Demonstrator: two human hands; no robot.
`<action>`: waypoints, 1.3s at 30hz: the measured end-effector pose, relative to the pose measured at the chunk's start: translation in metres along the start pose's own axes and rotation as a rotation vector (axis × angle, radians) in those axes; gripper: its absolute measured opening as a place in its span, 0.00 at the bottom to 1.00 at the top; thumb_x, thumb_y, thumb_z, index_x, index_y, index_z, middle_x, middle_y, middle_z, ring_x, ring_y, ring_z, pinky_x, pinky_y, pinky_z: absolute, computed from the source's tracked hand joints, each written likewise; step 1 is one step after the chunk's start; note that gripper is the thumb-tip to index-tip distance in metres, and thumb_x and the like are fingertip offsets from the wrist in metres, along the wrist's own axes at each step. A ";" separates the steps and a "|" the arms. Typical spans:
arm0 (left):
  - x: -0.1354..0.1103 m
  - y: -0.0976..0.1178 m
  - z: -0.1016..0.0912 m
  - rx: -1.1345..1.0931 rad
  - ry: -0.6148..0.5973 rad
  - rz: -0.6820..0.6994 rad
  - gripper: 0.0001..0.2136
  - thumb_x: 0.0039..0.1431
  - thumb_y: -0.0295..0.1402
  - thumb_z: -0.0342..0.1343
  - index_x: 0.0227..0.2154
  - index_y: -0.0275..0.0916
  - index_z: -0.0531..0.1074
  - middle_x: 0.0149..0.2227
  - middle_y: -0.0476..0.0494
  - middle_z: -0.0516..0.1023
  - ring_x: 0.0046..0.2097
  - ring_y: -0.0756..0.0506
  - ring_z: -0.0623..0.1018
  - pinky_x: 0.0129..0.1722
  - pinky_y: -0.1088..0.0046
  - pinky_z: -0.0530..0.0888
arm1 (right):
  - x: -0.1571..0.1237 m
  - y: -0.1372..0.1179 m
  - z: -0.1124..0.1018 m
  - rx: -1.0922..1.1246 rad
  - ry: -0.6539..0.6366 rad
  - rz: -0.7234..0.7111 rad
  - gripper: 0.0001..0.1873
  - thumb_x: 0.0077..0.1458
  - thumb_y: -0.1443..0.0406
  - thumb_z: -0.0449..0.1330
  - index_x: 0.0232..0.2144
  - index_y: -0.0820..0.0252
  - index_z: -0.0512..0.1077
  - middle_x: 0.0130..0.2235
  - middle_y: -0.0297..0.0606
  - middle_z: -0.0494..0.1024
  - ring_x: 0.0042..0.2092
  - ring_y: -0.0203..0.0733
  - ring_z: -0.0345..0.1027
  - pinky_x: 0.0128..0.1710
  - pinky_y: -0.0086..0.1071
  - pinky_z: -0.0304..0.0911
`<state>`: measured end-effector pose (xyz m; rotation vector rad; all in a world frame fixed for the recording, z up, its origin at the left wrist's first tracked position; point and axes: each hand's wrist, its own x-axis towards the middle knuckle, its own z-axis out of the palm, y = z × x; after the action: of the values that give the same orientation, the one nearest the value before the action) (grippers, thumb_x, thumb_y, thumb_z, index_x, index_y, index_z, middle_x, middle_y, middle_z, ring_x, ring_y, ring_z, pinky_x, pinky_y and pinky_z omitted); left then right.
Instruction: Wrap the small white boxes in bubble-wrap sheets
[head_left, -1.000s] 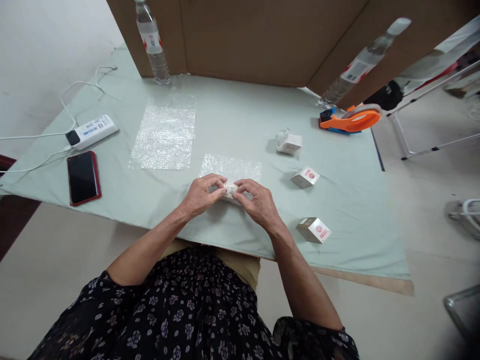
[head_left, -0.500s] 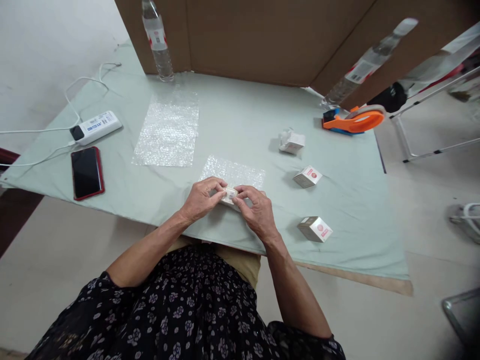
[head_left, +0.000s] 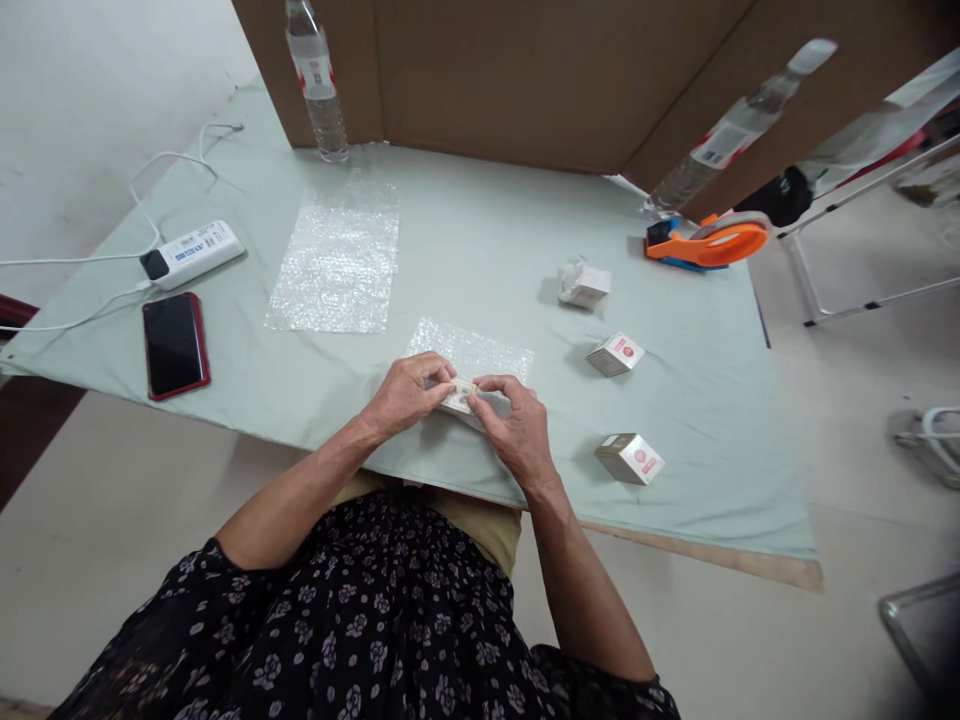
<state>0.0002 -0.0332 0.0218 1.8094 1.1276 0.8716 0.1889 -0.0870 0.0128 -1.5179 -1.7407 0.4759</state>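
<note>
Between my two hands is a small box [head_left: 460, 396], pinched at its left end by my left hand [head_left: 411, 393] and at its right end by my right hand [head_left: 514, 420]. The fingers of both hands are closed on it and hide its ends. Just beyond the box, and partly under it, lies a small sheet of bubble wrap [head_left: 480, 350]. To the right, two small printed boxes, one nearer [head_left: 630, 458] and one farther [head_left: 615, 353], sit apart from my right hand. A box in bubble wrap [head_left: 585, 284] lies behind them.
A larger bubble wrap sheet [head_left: 337, 260] lies at the left. Beyond it stands a water bottle [head_left: 319, 85]; another bottle [head_left: 720, 140] leans near an orange tape dispenser [head_left: 709, 242]. A phone [head_left: 175, 345] and a white power strip [head_left: 195, 253] with cables are far left. Cardboard [head_left: 495, 80] borders the back.
The box in my hands has tilted and shifted slightly, and the small bubble wrap sheet has moved a little to the right. Both hands keep their hold.
</note>
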 end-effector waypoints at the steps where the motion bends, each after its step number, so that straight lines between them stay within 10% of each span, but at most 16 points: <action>1: 0.001 0.000 -0.001 0.001 -0.013 -0.013 0.06 0.55 0.28 0.59 0.23 0.39 0.72 0.36 0.46 0.81 0.40 0.46 0.79 0.43 0.69 0.74 | -0.002 -0.005 -0.003 -0.069 0.051 -0.022 0.06 0.62 0.60 0.60 0.39 0.54 0.73 0.45 0.41 0.82 0.49 0.51 0.74 0.50 0.45 0.61; 8: 0.006 0.001 -0.002 -0.002 -0.060 -0.020 0.07 0.54 0.28 0.58 0.22 0.39 0.70 0.35 0.46 0.79 0.40 0.46 0.78 0.44 0.69 0.74 | -0.008 -0.039 -0.008 -0.465 -0.075 -0.388 0.11 0.66 0.69 0.54 0.43 0.54 0.76 0.44 0.39 0.82 0.45 0.47 0.71 0.50 0.43 0.56; 17: -0.006 -0.008 -0.031 0.088 -0.063 -0.195 0.14 0.55 0.33 0.56 0.44 0.39 0.74 0.33 0.49 0.76 0.36 0.47 0.75 0.40 0.69 0.73 | 0.002 -0.033 0.002 -0.617 -0.194 -0.445 0.12 0.68 0.68 0.51 0.47 0.56 0.73 0.42 0.40 0.80 0.41 0.45 0.64 0.48 0.42 0.51; 29: -0.013 -0.027 -0.042 0.438 0.096 -0.277 0.13 0.52 0.39 0.62 0.39 0.39 0.73 0.35 0.42 0.77 0.36 0.42 0.77 0.40 0.66 0.73 | 0.009 -0.035 0.008 -0.737 -0.206 -0.473 0.10 0.68 0.65 0.52 0.46 0.54 0.72 0.40 0.41 0.77 0.40 0.47 0.60 0.45 0.43 0.49; 39: 0.006 -0.016 -0.047 0.391 -0.081 -0.527 0.17 0.45 0.46 0.66 0.18 0.42 0.66 0.17 0.51 0.66 0.23 0.48 0.67 0.24 0.71 0.59 | 0.012 -0.034 0.007 -0.718 -0.257 -0.496 0.10 0.68 0.67 0.51 0.43 0.56 0.73 0.40 0.43 0.77 0.39 0.47 0.59 0.42 0.43 0.47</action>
<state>-0.0437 -0.0100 0.0289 1.6926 1.7027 0.2777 0.1611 -0.0814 0.0362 -1.4230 -2.5691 -0.2567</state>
